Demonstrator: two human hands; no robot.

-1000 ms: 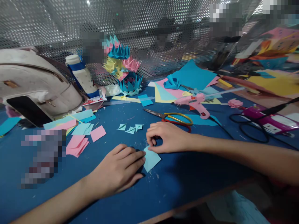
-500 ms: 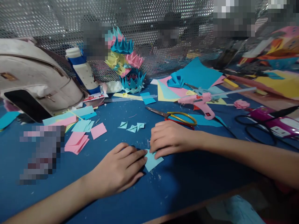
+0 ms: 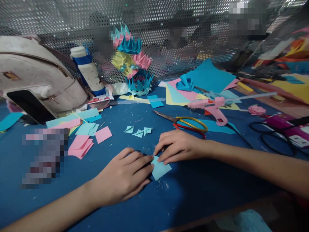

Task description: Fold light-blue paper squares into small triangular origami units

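A small light blue paper square [image 3: 161, 170] lies on the blue table between my two hands, its upper edge partly covered by fingers. My left hand [image 3: 129, 174] rests low on the table, fingers closed together, their tips holding the square at its left corner. From the right, my right hand [image 3: 177, 146] reaches over with bent fingers and presses thumb and fingertips on the top edge of the same square. Just beyond the hands sit several small folded light blue paper pieces [image 3: 138, 133]. Scissors [image 3: 180, 122] with yellow and red handles lie behind my right hand.
Pink paper squares [image 3: 80, 146] are stacked at left, near a phone [image 3: 31, 106] leaning on a backpack [image 3: 36, 71]. A bottle [image 3: 89, 72] and a folded-paper flower stack [image 3: 132, 58] stand at the back. A pink glue gun [image 3: 214, 108] with its cord lies at right.
My right hand's fingers have shifted and bent differently at the top edge of the paper square. My left hand stays on its corner. The whole view has moved slightly.
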